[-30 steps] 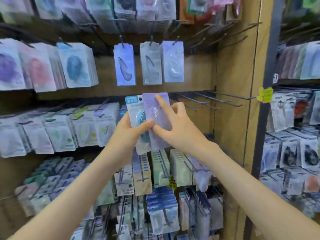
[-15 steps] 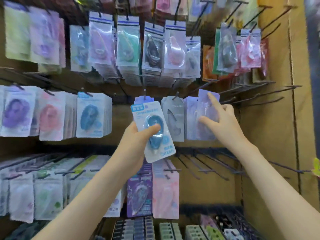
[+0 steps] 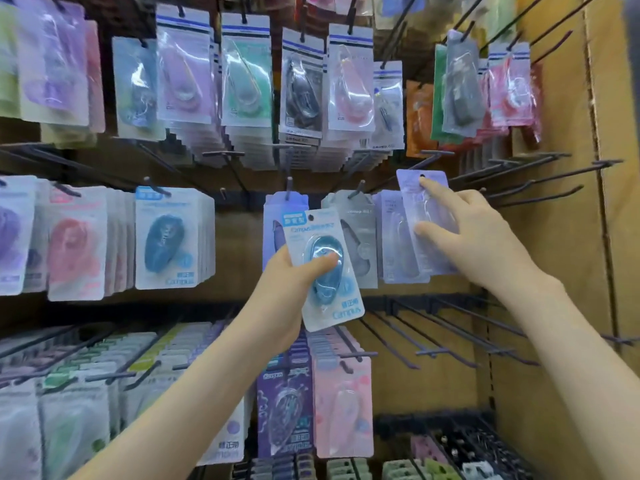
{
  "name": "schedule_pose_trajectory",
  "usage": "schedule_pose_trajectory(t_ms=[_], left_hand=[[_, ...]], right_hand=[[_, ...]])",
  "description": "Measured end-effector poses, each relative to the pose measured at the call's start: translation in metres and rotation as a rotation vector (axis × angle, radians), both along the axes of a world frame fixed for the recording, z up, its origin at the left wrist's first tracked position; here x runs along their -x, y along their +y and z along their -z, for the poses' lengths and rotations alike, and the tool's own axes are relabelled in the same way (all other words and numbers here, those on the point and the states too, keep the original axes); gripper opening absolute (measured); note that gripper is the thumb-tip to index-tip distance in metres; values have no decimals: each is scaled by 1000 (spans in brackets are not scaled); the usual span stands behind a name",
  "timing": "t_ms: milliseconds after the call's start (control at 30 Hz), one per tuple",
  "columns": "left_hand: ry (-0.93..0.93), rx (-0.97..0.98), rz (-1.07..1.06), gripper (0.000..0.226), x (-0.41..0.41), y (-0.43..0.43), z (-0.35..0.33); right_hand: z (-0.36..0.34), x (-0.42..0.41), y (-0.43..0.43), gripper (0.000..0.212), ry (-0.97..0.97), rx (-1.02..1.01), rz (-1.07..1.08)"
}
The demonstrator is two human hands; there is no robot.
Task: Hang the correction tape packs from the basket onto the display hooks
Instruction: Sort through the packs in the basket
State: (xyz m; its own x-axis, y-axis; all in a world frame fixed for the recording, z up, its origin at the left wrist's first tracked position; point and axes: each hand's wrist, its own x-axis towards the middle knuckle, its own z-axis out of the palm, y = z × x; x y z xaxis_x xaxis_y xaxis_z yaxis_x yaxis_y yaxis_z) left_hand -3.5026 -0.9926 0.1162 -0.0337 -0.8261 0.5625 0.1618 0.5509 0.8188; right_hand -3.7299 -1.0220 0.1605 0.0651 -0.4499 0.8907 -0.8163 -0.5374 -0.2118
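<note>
My left hand (image 3: 291, 292) grips a blue correction tape pack (image 3: 323, 268), tilted, in front of the middle row of hooks. Raised to the right of it, my right hand (image 3: 474, 237) holds a pale purple pack (image 3: 427, 216) with the forefinger beside its hang hole. That pack overlaps another purple pack (image 3: 393, 237) hanging on the middle row. A grey pack (image 3: 360, 237) hangs just left of those. Bare black hooks (image 3: 540, 168) stick out to the right of my right hand. The basket is out of view.
The wall is crowded with hanging packs: a blue stack (image 3: 169, 237) at centre left, clear-fronted packs (image 3: 242, 71) above, purple and pink packs (image 3: 315, 407) below. More bare hooks (image 3: 450, 334) sit at lower right. A brown side panel (image 3: 568, 271) closes the right.
The view tilted up from the lower rows. My hands separated; my right hand carried the purple pack up and right to the middle row, while my left kept the blue pack.
</note>
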Motion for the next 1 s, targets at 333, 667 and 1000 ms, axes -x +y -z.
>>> schedule_pose_trajectory(t_ms=[333,667,1000], left_hand=[[191,4,57,28,-17,-12,7],[139,16,99,30,6,-11,1],[-568,227,-250,32,-40,13,-7]], right_hand=[[13,-3,-1,63,-71,-47,-58],[22,-19,-13,63,145,-75,239],[20,-63,32,84,513,360,77]])
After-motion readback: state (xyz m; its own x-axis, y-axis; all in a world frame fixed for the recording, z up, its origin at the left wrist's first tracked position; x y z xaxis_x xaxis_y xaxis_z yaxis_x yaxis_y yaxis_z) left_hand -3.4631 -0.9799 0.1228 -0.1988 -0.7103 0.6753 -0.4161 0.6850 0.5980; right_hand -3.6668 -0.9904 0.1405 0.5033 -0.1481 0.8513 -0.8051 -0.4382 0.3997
